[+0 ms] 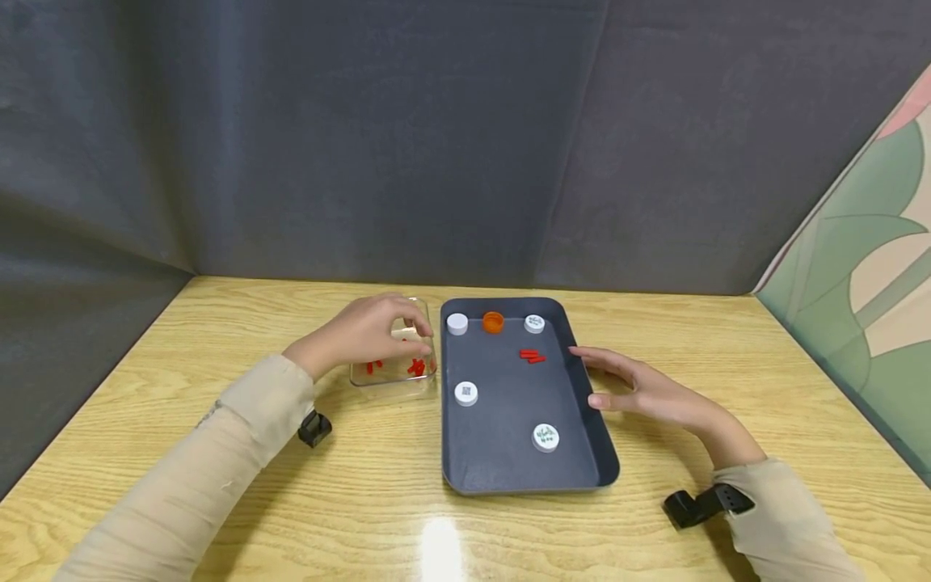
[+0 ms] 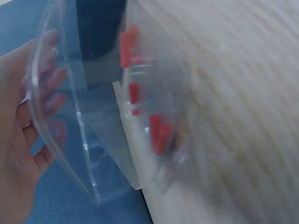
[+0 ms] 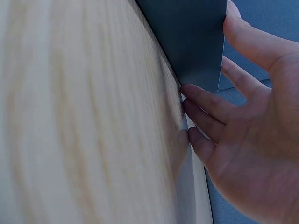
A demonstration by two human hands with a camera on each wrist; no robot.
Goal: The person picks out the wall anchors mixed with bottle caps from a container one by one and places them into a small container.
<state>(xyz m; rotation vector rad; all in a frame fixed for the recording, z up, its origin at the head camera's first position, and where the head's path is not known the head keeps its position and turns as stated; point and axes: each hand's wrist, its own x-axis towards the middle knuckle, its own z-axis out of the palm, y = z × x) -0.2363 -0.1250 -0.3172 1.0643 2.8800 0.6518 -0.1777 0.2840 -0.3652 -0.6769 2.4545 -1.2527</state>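
Observation:
My left hand (image 1: pixel 372 330) hovers over a clear plastic box (image 1: pixel 389 381), its fingers bent loosely down into the opening, with a gap between thumb and fingertips. Several small red pieces (image 1: pixel 417 369) lie in that box; the left wrist view shows red sticks (image 2: pixel 160 134) through the transparent side. To the right is a dark grey tray (image 1: pixel 502 416). Three short red sticks (image 1: pixel 532 356) lie close together in its upper right part. My right hand (image 1: pixel 647 392) is at the tray's right side, thumb and fingers spread, fingertips (image 3: pixel 230 9) right at the edge.
Several white caps stand in the tray: a plain one (image 1: pixel 457 324) and printed ones (image 1: pixel 534 324) near its corners and left side. An orange cap (image 1: pixel 493 322) sits along the far end. Behind the wooden table (image 1: pixel 254 311) hangs a dark curtain (image 1: pixel 378 145).

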